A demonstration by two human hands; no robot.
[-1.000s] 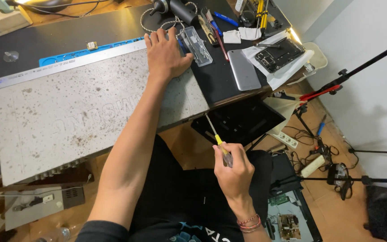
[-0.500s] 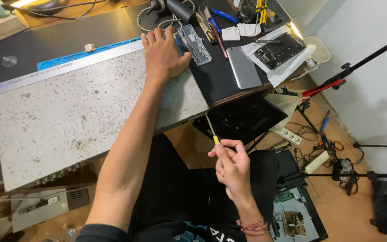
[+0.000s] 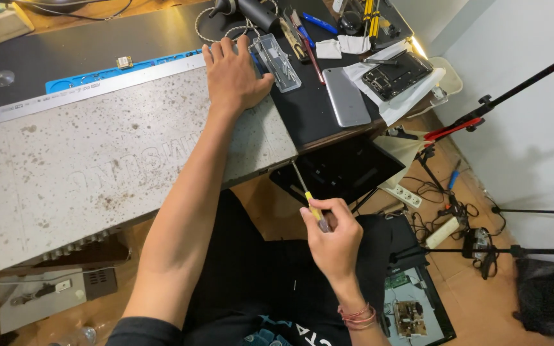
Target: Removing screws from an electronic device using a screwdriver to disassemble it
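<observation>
My left hand [image 3: 233, 75] lies flat, fingers spread, on the far right corner of a large grey speckled metal panel [image 3: 97, 160] that covers much of the dark table. My right hand [image 3: 332, 237] is below the table edge, over my lap, closed around a screwdriver [image 3: 308, 198] with a yellow handle. Its thin shaft points up toward the panel's near right corner, stopping just short of it.
A clear plastic case [image 3: 278, 62] lies right of my left hand. A grey phone [image 3: 346, 96], an opened device on white cloth [image 3: 395, 74] and several tools sit at the table's right end. A black flat panel [image 3: 347, 170], cables, a power strip [image 3: 405, 194] and tripod legs [image 3: 482, 250] fill the floor.
My right hand with the screwdriver has risen a little toward the panel's near corner. My left hand stays pressed on the panel.
</observation>
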